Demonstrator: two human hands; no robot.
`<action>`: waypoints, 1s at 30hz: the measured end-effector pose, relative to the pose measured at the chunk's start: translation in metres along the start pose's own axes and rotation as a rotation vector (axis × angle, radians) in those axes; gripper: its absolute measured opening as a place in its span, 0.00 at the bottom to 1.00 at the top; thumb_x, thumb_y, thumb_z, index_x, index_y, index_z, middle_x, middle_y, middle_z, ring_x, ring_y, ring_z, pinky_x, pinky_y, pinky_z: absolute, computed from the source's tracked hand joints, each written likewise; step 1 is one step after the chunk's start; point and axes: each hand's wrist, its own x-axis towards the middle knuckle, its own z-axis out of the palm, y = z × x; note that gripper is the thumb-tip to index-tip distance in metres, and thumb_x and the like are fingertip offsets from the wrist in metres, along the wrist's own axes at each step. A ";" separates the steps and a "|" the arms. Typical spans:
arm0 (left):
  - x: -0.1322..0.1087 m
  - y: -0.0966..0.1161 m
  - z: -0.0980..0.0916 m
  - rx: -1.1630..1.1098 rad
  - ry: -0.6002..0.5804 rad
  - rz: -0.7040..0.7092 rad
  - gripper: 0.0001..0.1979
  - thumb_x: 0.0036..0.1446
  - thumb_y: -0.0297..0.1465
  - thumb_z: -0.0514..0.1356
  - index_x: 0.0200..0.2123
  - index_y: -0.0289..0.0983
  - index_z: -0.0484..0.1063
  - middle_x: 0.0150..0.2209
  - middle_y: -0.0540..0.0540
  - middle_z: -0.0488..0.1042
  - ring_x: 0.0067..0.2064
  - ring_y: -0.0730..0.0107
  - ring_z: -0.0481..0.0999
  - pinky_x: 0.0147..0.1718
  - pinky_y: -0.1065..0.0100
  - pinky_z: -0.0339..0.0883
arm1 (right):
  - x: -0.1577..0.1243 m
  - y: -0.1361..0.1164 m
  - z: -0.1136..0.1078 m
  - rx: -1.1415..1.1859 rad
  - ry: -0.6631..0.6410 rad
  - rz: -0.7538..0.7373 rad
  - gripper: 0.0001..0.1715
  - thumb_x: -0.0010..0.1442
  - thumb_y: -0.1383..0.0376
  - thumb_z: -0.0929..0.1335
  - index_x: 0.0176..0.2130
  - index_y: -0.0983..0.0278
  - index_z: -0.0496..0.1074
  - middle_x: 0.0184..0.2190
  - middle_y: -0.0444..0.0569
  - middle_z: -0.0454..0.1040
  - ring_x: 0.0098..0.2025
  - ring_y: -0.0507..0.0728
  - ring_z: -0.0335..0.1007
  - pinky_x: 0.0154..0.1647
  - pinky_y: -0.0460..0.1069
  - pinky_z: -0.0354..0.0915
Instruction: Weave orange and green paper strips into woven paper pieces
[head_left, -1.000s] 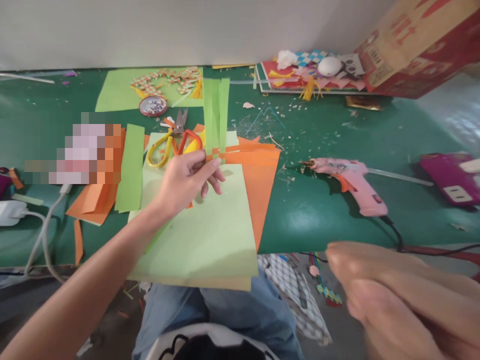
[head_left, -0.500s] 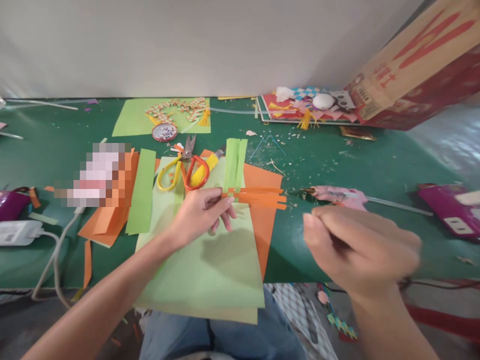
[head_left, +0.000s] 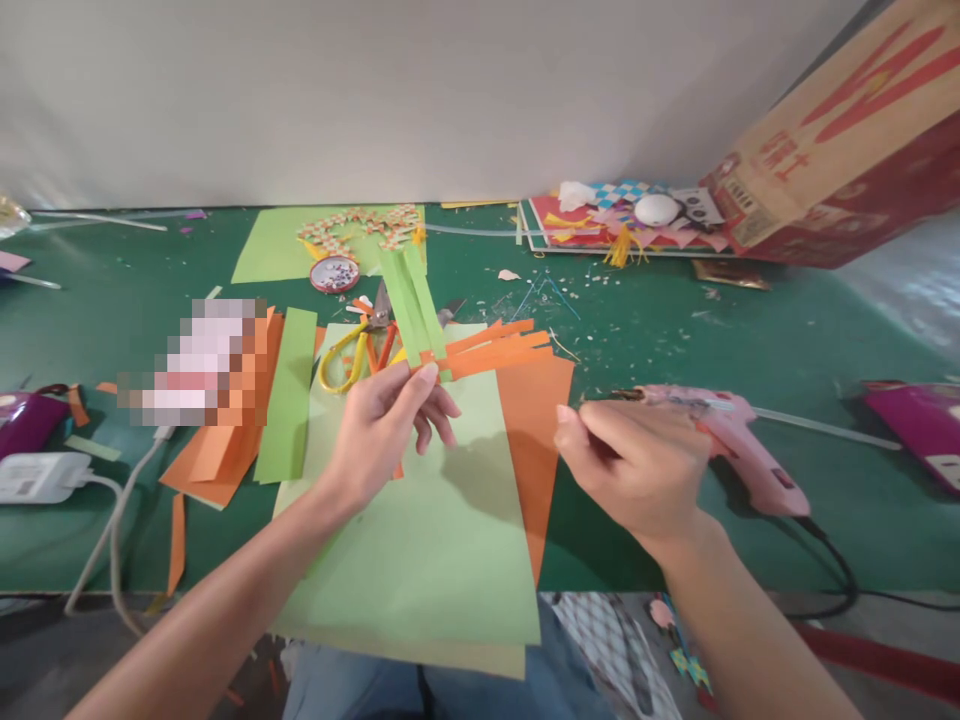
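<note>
My left hand (head_left: 386, 425) pinches a woven piece of paper strips (head_left: 442, 340), green strips rising up and left, orange strips fanning to the right. It is held above a light green sheet (head_left: 442, 530) lying on an orange sheet (head_left: 536, 420). My right hand (head_left: 637, 465) hovers to the right of the strips with its fingers curled together, and nothing shows in them. A pink glue gun (head_left: 724, 440) lies on the green table just behind my right hand.
Yellow and orange scissors (head_left: 352, 350) lie behind the strips. A green strip (head_left: 289, 395) and orange paper (head_left: 217, 460) sit at the left near a white charger (head_left: 37, 478) and cable. A small dish (head_left: 334, 273), craft pieces (head_left: 622, 215) and a cardboard box (head_left: 840, 150) stand farther back.
My right hand has come up from the lower right and moved left toward the strips. My left hand has tilted the woven strips, so the green ones now lean left.
</note>
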 end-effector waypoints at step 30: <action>0.019 0.006 -0.020 -0.012 0.072 0.019 0.19 0.62 0.37 0.52 0.22 0.34 0.66 0.21 0.48 0.73 0.17 0.79 0.68 0.13 0.76 0.51 | 0.045 -0.032 0.019 0.195 -0.231 -0.135 0.20 0.62 0.69 0.64 0.19 0.64 0.64 0.14 0.40 0.64 0.17 0.47 0.55 0.21 0.46 0.52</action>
